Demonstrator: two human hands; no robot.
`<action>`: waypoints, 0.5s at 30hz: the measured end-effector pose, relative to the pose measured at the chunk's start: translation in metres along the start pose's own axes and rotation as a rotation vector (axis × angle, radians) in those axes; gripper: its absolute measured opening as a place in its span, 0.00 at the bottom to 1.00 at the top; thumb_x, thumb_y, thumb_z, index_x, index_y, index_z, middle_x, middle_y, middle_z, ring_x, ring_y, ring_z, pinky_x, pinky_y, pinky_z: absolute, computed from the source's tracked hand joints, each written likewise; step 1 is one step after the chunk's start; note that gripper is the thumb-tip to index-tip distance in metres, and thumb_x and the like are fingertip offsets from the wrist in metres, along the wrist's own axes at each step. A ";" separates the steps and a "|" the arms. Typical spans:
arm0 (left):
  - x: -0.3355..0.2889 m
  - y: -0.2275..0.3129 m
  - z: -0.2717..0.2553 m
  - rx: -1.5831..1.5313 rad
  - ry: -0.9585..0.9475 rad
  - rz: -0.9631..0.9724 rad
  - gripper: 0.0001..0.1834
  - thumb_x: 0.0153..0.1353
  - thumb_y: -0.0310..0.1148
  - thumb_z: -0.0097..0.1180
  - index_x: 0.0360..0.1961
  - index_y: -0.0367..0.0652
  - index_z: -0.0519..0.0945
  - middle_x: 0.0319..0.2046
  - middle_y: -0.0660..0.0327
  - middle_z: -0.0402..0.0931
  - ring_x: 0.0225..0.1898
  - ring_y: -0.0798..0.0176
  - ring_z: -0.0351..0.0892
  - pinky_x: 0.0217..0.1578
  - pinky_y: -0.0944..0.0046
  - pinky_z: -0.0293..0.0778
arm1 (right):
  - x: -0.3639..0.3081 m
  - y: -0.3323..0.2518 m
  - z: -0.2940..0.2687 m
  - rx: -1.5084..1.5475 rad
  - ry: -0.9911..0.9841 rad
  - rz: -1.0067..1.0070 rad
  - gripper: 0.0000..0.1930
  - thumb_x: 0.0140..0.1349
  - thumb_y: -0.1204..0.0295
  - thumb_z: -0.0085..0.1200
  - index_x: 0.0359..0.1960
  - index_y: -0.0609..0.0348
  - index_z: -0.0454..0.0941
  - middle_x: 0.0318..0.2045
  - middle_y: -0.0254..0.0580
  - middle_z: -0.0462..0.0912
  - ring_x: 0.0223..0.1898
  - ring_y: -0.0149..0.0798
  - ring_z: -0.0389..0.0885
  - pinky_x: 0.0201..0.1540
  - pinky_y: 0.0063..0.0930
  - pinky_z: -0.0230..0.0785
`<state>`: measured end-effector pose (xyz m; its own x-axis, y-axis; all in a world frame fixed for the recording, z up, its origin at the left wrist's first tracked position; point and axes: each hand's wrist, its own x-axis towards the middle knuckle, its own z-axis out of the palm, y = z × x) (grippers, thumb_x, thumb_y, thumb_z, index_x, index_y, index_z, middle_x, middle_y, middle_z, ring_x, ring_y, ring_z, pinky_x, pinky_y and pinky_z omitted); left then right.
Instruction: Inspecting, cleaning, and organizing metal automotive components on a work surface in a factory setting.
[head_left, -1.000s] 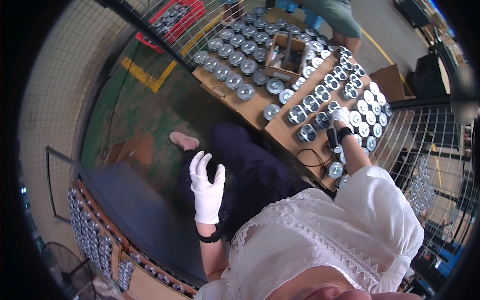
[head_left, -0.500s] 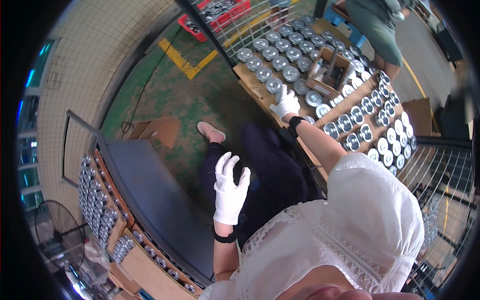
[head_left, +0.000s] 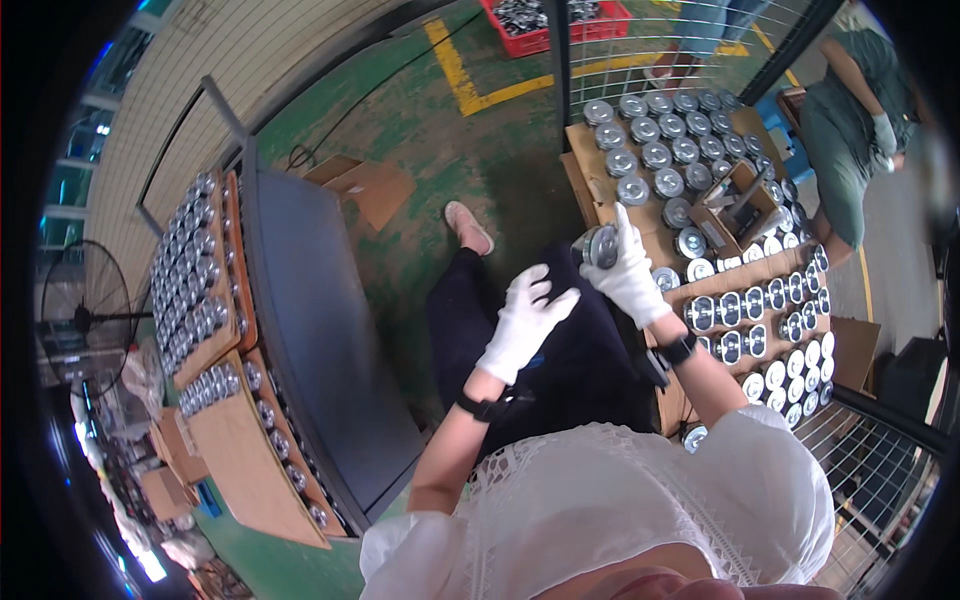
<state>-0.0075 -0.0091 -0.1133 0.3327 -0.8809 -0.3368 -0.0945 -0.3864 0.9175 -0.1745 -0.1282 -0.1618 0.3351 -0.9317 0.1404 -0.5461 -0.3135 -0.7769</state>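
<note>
A shiny metal piston (head_left: 600,246) is gripped in my right hand (head_left: 630,283), which wears a white glove, over the near edge of the parts bench. My left hand (head_left: 527,318), gloved too, is below and left of it, above my lap; its fingers are parted and slightly bent, with nothing in them. To the right, rows of upright pistons (head_left: 656,155) stand on a cardboard sheet (head_left: 592,180). More pistons lie on their sides (head_left: 728,308) in a nearer section, with their openings showing.
An open cardboard box (head_left: 738,212) with tools sits among the pistons. At left is a grey panel (head_left: 310,300), beyond it trays of pistons (head_left: 190,270) and a fan (head_left: 85,315). A red crate (head_left: 560,40) lies on the floor ahead. Another person (head_left: 845,140) stands at right.
My right hand has lifted a piston off the bench and drawn it back toward me. My left hand has moved nearer to it. The whole view has turned and shifted.
</note>
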 end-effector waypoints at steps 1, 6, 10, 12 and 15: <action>0.004 0.007 0.004 -0.096 -0.007 -0.019 0.36 0.62 0.33 0.71 0.67 0.35 0.67 0.54 0.51 0.78 0.60 0.60 0.78 0.59 0.62 0.78 | -0.007 -0.026 -0.008 0.016 0.018 -0.115 0.56 0.49 0.71 0.71 0.79 0.55 0.48 0.51 0.54 0.76 0.50 0.57 0.80 0.55 0.47 0.74; 0.003 0.040 -0.001 -0.569 -0.164 -0.154 0.15 0.68 0.24 0.59 0.53 0.36 0.72 0.49 0.54 0.78 0.48 0.64 0.81 0.53 0.63 0.79 | -0.022 -0.109 -0.040 -0.064 0.028 -0.309 0.54 0.49 0.73 0.71 0.78 0.57 0.51 0.61 0.56 0.73 0.59 0.59 0.76 0.60 0.45 0.74; -0.016 0.056 -0.029 -1.049 -0.206 -0.150 0.11 0.68 0.24 0.58 0.49 0.39 0.73 0.48 0.56 0.78 0.50 0.62 0.82 0.53 0.61 0.81 | -0.028 -0.121 -0.046 0.287 -0.036 -0.273 0.56 0.48 0.72 0.75 0.78 0.58 0.50 0.66 0.59 0.70 0.64 0.54 0.77 0.64 0.41 0.73; -0.021 0.062 -0.040 -1.111 -0.206 -0.124 0.10 0.69 0.24 0.56 0.49 0.39 0.72 0.49 0.55 0.78 0.52 0.61 0.82 0.55 0.60 0.81 | -0.034 -0.120 -0.042 0.675 -0.153 -0.054 0.47 0.60 0.73 0.69 0.77 0.59 0.51 0.66 0.58 0.70 0.63 0.49 0.77 0.64 0.41 0.74; -0.027 0.070 -0.052 -1.063 -0.152 -0.055 0.09 0.69 0.24 0.55 0.49 0.40 0.73 0.49 0.56 0.78 0.53 0.63 0.81 0.58 0.61 0.79 | -0.041 -0.118 -0.035 1.045 -0.257 0.178 0.34 0.74 0.67 0.54 0.76 0.60 0.53 0.66 0.53 0.70 0.63 0.46 0.77 0.65 0.42 0.72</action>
<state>0.0261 0.0020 -0.0293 0.1847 -0.9227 -0.3383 0.8060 -0.0547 0.5893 -0.1508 -0.0598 -0.0544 0.5325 -0.8440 -0.0641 0.2787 0.2463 -0.9283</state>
